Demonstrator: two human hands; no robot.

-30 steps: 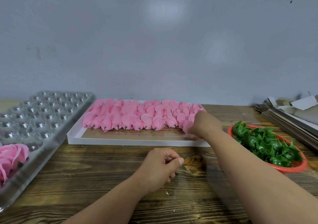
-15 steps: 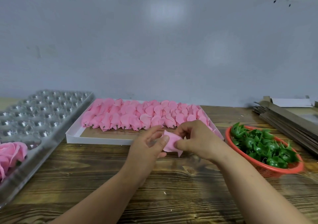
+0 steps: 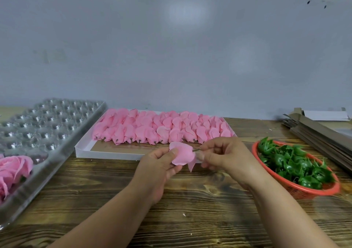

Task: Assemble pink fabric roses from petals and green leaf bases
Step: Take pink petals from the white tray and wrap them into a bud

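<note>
My left hand (image 3: 162, 164) and right hand (image 3: 222, 156) meet above the counter (image 3: 190, 209), both pinching a pink petal bud (image 3: 182, 155), its stem toward my right fingers. Half a second ago it sat lower between them; the leaf basket (image 3: 297, 190) stays right.

A dark-grained wooden bench (image 3: 190, 200) is carrying everything here. Just beyond the two hands, a shallow white tray (image 3: 83, 148) is lying flat on it. Well to the left of the left hand (image 3: 162, 164), a clear plastic blister tray (image 3: 57, 126) is sitting at an angle, running off the near left edge. Just to the right of the right hand (image 3: 224, 156), a red mesh basket (image 3: 297, 192) is resting on the wood, and beyond it a stack of flattened cardboard (image 3: 320, 133) is lying.
</note>
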